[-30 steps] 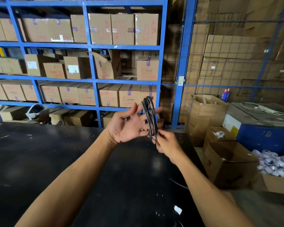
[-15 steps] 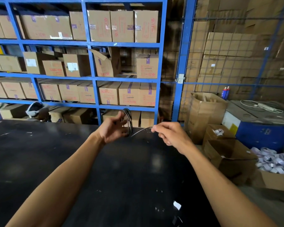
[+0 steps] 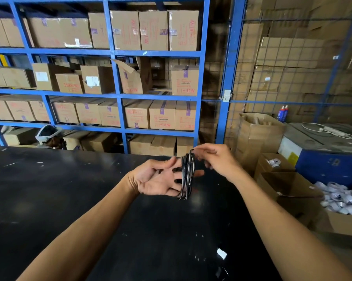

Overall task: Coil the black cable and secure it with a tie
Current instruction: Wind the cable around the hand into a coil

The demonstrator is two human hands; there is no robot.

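The black cable [image 3: 187, 175] is wound in several loops around the straight, spread fingers of my left hand [image 3: 160, 180], which is held palm up above the black table [image 3: 69, 199]. My right hand [image 3: 213, 159] pinches the cable's end at the top of the coil, just right of the loops. No tie is visible.
Open cardboard boxes [image 3: 288, 191] stand past the table's right edge, one holding white bundles [image 3: 341, 197]. Blue shelving [image 3: 118, 94] with cartons rises behind the table. A person's head [image 3: 49, 135] shows beyond the far edge. A white scrap [image 3: 221, 253] lies on the near table.
My right hand has swung back to the coil from the right, bringing the loose end onto the top of the loops. My left hand opened wider, palm up.
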